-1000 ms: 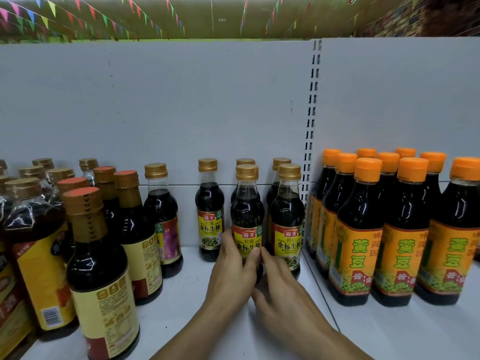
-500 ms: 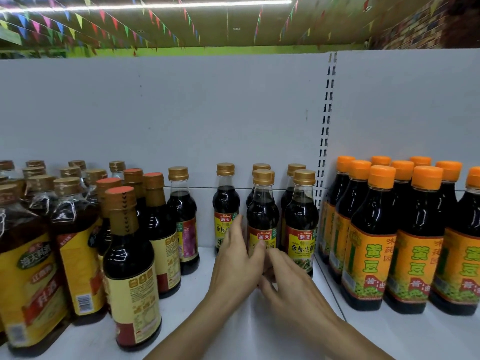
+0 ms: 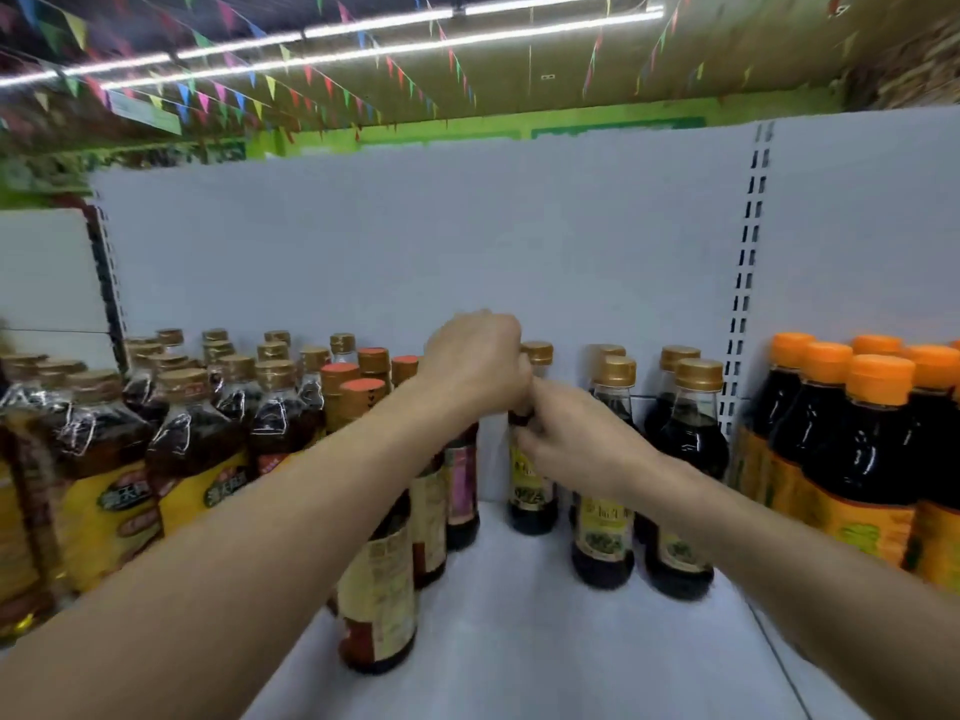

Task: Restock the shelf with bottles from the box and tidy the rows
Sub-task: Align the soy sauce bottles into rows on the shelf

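The right hand (image 3: 576, 444) curls its fingers round the shoulder of a small glossy dark bottle (image 3: 532, 498) with a ribbed gold cap and yellow label. It stands upright towards the back of the smooth white metal shelf (image 3: 519, 641). The left hand (image 3: 475, 363) is bunched over the top of the neighbouring purple-labelled bottle (image 3: 461, 491); whether it grips anything is hidden. Rounded orange-capped dark bottles (image 3: 878, 439) crowd the right.

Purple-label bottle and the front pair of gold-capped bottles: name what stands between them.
Head view: one yellow-labelled gold-capped bottle stands there, gripped by the right hand, on the bare white shelf.
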Motion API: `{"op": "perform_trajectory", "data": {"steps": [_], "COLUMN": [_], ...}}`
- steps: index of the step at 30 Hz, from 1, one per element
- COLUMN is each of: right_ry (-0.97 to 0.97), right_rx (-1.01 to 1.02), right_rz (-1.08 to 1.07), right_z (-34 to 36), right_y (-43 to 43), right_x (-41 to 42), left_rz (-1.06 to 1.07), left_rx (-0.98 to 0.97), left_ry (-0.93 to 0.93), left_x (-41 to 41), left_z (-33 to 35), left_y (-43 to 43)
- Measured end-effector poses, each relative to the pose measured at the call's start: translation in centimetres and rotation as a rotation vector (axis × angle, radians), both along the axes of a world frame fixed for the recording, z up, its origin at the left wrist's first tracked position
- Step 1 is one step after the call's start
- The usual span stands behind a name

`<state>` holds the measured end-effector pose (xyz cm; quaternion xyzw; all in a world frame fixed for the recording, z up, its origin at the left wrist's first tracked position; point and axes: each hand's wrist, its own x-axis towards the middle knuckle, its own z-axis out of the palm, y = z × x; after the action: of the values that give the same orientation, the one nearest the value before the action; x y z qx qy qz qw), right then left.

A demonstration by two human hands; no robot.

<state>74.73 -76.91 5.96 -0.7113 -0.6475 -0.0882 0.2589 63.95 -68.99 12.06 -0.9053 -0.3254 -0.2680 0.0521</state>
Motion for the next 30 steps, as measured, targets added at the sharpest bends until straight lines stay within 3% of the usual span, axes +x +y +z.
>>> {"op": "perform_trajectory", "data": {"steps": [7,15,21,30], "right_ry": [-0.136,-0.139,-0.057,-0.038], "right_rx": [-0.100,-0.164,-0.053,-0.106], "right_rz": [-0.086,-0.069,-0.074,-0.109], "right_z": [5.7,5.9,4.6,5.1], "right_y": [5.6,10.4,10.9,8.8], "right_x": [-0.3,-1.5,-0.7,1.0], "left_rz": [0.124,0.167,0.164,0.076], "left_rx": [-0.113,-0.166,-0.165,-0.173], "left_ry": [0.177,0.272,0.259,0.222], "left_x": [-1.4,-0.8,0.0,1.5], "left_z": [4.3,3.7,3.2,3.7], "left_y": [4.2,6.7,7.4,6.1]}}
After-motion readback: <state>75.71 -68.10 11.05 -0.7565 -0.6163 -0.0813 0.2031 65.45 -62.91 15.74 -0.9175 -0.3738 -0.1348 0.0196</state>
